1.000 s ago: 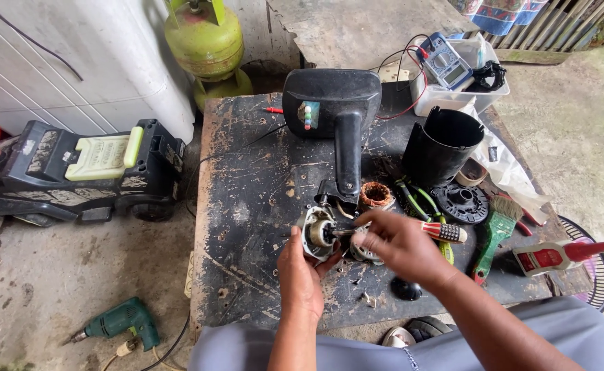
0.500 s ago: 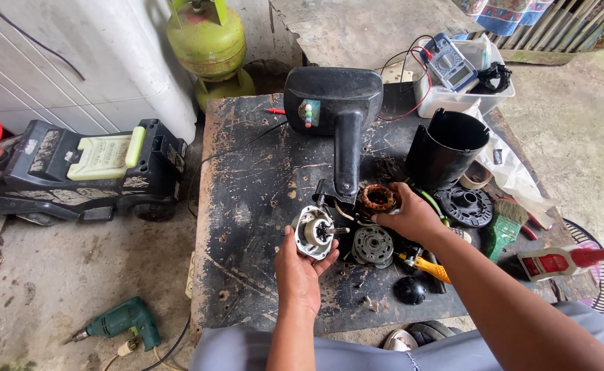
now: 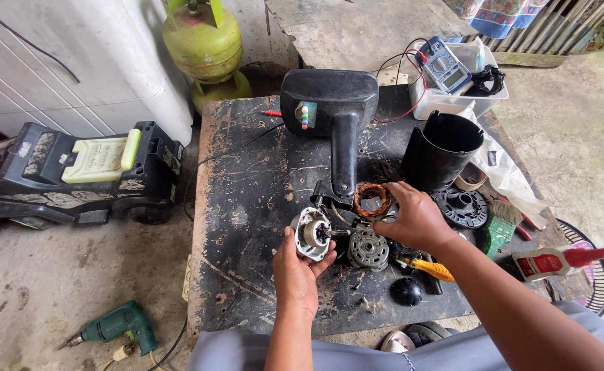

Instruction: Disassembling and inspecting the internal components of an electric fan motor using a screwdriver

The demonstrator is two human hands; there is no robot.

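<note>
My left hand (image 3: 300, 269) holds a round silver motor end cover with a shaft (image 3: 311, 233) just above the dark worn table (image 3: 247, 199). My right hand (image 3: 412, 216) grips a copper-wound stator ring (image 3: 372, 200) beside the foot of a black fan stand (image 3: 335, 117). Between the two hands a grey ribbed motor housing (image 3: 368, 249) lies on the table.
On the table: black cylinder shell (image 3: 441, 150), black round grille part (image 3: 460, 207), yellow-handled pliers (image 3: 427, 268), black knob (image 3: 407, 291), green brush (image 3: 498, 233), red-white spray bottle (image 3: 563, 258), white box with multimeter (image 3: 446, 72). Left: toy car (image 3: 82, 175), green gas cylinder (image 3: 203, 48), green drill (image 3: 115, 325).
My right hand moved up from the middle of the motor parts to the copper stator. My left hand drew the silver end cover away to the left, leaving the grey housing lying bare.
</note>
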